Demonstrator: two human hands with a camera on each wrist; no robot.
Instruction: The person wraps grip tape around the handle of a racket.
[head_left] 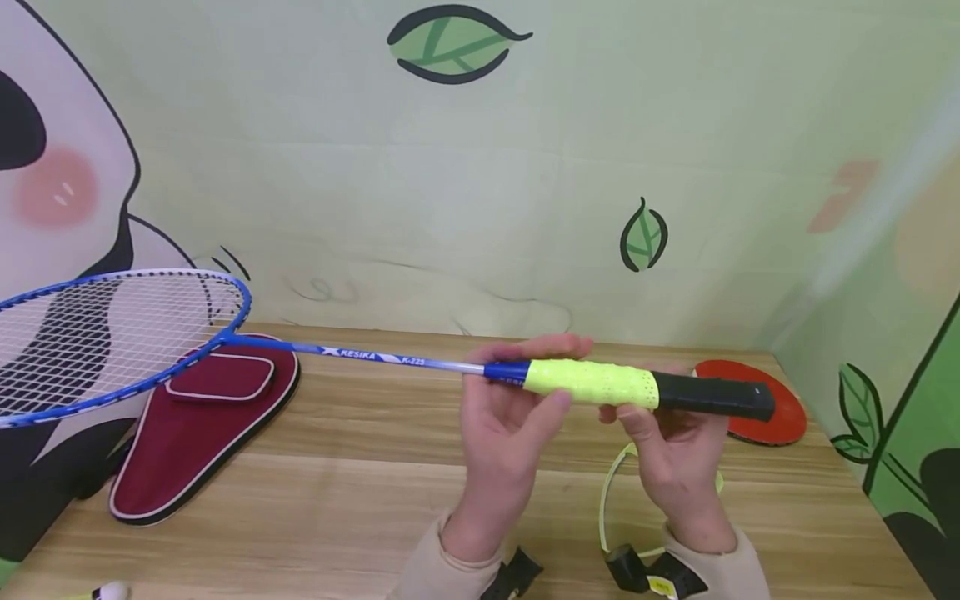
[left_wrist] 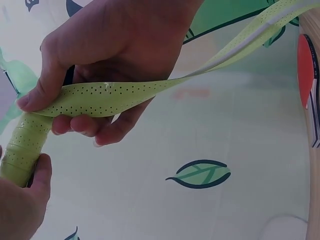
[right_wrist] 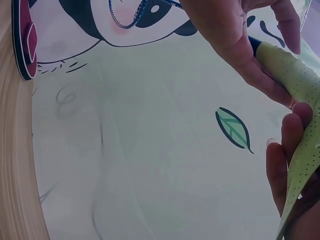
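Note:
A blue and white badminton racket (head_left: 367, 356) is held level above the table, its strung head toward the left. Perforated yellow-green grip tape (head_left: 592, 382) covers the upper part of the handle; the butt end (head_left: 716, 396) is bare black. My left hand (head_left: 498, 446) grips the wrapped handle near the blue cone, thumb along the front. Further toward the butt, my right hand (head_left: 682, 467) pinches the tape at the edge of the wrapping, as the left wrist view shows. From there the loose strip (left_wrist: 105, 97) runs across the right fingers and hangs in a loop.
A maroon paddle case (head_left: 210, 442) lies on the wooden table (head_left: 360, 500) at left, under the racket head. Behind the right hand lies a red table tennis paddle (head_left: 776, 408). Part of a shuttlecock (head_left: 114, 591) shows at the bottom left. A printed cloth backdrop stands behind.

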